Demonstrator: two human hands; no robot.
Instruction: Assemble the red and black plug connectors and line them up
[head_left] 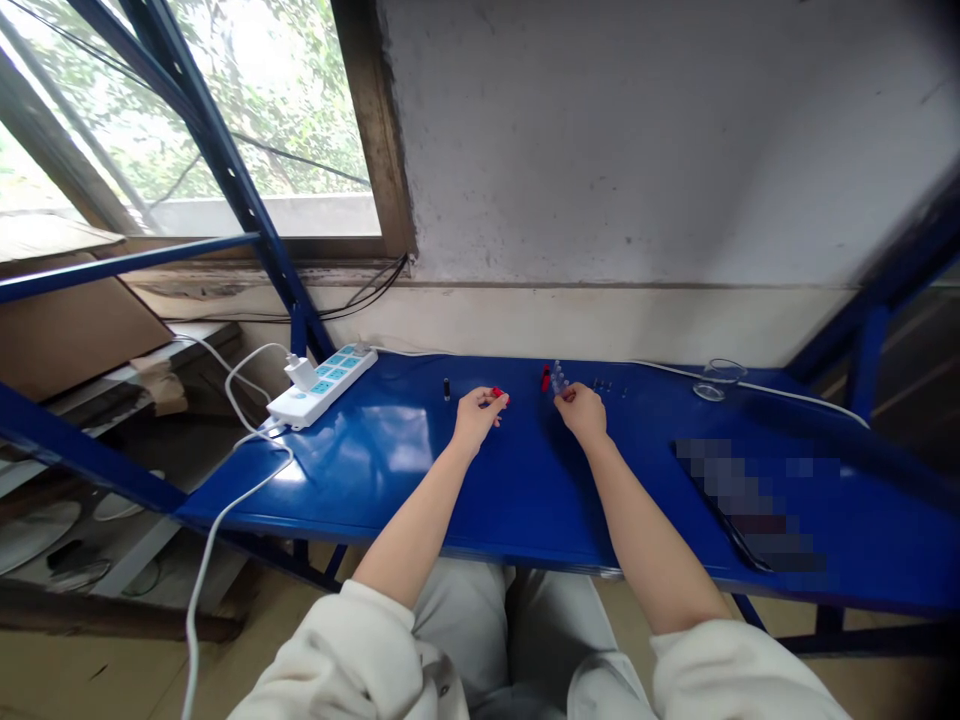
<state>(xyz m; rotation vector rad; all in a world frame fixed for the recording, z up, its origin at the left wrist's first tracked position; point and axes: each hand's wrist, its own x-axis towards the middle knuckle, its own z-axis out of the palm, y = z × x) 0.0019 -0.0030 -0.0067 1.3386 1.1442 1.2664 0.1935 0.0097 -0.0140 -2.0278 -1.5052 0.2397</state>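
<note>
Over the blue table (420,490), my left hand (475,418) pinches a small red piece (499,394) between thumb and fingertips; its kind is too small to make out. My right hand (585,412) grips a clear, bumpy plastic strip (558,378) that points up and away from me. Just beyond that strip, a red and black object (545,377) sits on the tabletop. A short black cylinder (446,389) with a pale band stands left of my left hand. Several tiny clear or metallic pieces (606,385) lie to the right of my right hand.
A white power strip (322,388) with a plugged-in adapter (301,372) lies at the table's left, its cable hanging over the edge. Clear round glass-like items (712,384) are at the back right. A dark flat object (739,505), partly pixelated, lies front right. Blue frame posts (247,190) flank the table.
</note>
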